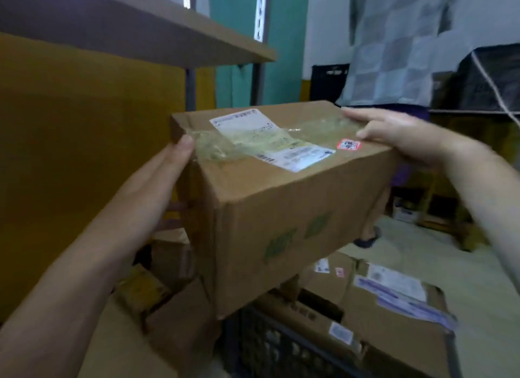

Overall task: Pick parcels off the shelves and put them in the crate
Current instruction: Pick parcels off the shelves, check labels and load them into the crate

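A large brown cardboard parcel (281, 203) with a white shipping label, clear tape and a small red sticker is held in the air between my two hands. My left hand (166, 169) presses flat against its left end, thumb on the top edge. My right hand (399, 135) grips the far right top corner, fingers curled over the edge. Below the parcel stands a dark plastic crate (270, 346) holding several labelled cardboard parcels (394, 301). The crate's far side is hidden by those parcels.
A wooden shelf board (157, 37) on metal uprights runs overhead at the left, with a yellow panel behind it. More boxes (168, 315) sit low on the left. A person in a checked shirt (394, 42) stands behind. Black crates (489, 79) are stacked at right.
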{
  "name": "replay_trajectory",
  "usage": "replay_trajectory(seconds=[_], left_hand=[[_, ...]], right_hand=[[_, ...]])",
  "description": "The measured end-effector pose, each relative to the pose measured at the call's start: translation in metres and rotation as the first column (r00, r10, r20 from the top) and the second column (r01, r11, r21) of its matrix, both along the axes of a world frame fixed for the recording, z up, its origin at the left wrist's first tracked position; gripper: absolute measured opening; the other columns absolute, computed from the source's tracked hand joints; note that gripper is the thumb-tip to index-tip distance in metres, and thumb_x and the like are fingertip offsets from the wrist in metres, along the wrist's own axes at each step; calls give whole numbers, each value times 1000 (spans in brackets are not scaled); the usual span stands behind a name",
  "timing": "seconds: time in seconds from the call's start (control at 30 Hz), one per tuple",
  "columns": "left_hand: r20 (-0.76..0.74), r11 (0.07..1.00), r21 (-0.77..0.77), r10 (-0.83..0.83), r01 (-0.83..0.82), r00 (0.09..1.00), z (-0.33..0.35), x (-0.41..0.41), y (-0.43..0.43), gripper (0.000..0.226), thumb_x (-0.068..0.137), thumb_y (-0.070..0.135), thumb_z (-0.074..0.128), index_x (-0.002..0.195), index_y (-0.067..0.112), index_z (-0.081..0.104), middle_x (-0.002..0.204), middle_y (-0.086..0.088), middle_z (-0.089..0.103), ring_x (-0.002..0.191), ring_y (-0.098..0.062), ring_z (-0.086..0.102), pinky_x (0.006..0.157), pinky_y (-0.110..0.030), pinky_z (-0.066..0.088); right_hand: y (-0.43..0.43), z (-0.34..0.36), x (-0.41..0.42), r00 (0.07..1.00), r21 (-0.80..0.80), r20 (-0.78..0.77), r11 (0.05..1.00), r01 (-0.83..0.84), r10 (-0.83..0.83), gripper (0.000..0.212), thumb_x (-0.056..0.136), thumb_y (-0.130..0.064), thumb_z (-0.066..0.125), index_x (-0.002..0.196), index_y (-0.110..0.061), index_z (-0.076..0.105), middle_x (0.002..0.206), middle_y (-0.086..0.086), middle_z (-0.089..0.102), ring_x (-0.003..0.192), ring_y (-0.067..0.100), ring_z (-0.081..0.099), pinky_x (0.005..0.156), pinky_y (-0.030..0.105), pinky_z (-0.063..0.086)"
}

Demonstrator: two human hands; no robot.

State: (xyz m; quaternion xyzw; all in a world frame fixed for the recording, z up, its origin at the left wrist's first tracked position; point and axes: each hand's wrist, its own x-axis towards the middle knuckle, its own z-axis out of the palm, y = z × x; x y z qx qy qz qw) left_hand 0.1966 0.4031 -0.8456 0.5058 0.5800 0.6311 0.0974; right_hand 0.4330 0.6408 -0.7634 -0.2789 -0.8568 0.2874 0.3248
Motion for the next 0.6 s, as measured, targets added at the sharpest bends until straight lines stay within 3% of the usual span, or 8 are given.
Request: replay_trajectory(seconds=[0.1, 0.17, 0.23, 0.3, 0.37, 0.47, 0.5, 0.6], left_hand=[[10, 993, -51, -110, 110, 994, 17, 64, 38, 37, 65, 75, 55, 101, 68, 47, 102, 36, 62, 87, -8, 69, 65, -25, 56], [-18, 983, -119, -140, 137, 990, 7, 110, 62, 72, 48, 84, 57, 114, 61, 43, 111, 32, 60, 97, -9, 66, 78, -30, 55], [-26, 968, -231, -103, 94, 994, -22, 141, 91, 106, 41, 87, 59, 135, 52, 26, 139, 17, 45, 123, -15, 50, 100, -43, 44], [-4, 950, -309, -47, 43, 999, -54, 167, 115, 113, 47, 79, 65, 142, 44, 14, 150, 7, 27, 133, -17, 36, 109, -44, 34], [76, 896, -443, -1, 35, 997, -85, 191, 134, 111, 61, 63, 70, 144, 37, 2, 152, 4, 14, 132, -21, 35, 107, -38, 34], [64, 777, -629, 32, 16, 997, -124, 208, 155, 117, 71, 57, 66, 142, 30, -23, 153, 1, 2, 130, -26, 38, 105, -38, 38], [6, 775, -630, 60, -43, 998, -132, 204, 159, 119, 71, 59, 65, 140, 31, -27, 153, 0, 3, 128, -26, 40, 103, -38, 40], [-124, 817, -566, 46, -109, 991, -140, 192, 166, 112, 72, 60, 62, 127, 54, -35, 145, -3, 21, 110, -27, 57, 86, -38, 51]], right_hand=[[45, 20, 53, 998, -102, -24, 993, 50, -53, 39, 81, -27, 67, 111, -50, 58, 118, -8, 61, 100, 5, 59, 84, 21, 45], [80, 14, 82, 989, -147, 6, 978, 146, -147, 32, 76, -27, 72, 104, -42, 66, 111, 1, 65, 96, 16, 61, 87, 33, 45], [111, -10, 103, 973, -189, -29, 957, 220, -229, 30, 77, -21, 73, 106, -28, 69, 100, 4, 68, 83, 12, 63, 82, 31, 47], [133, -57, 112, 933, -229, -132, 926, 299, -334, 32, 81, -15, 69, 112, -10, 66, 94, 6, 67, 72, 7, 63, 69, 17, 48], [143, -118, 110, 886, -304, -134, 869, 390, -444, 41, 86, -21, 65, 123, -4, 56, 111, 11, 60, 96, 18, 60, 77, 18, 50], [143, -186, 97, 817, -217, 178, 788, 577, -549, 74, 81, -50, 63, 140, -15, 37, 143, 14, 39, 130, 34, 40, 104, 43, 39], [145, -191, 96, 801, -206, 152, 774, 599, -579, 80, 78, -53, 63, 143, -19, 31, 149, 13, 29, 134, 35, 33, 106, 47, 36], [153, -188, 99, 817, -394, 35, 744, 540, -575, 89, 73, -48, 70, 146, -27, 24, 155, 9, 10, 137, 34, 26, 107, 49, 36]])
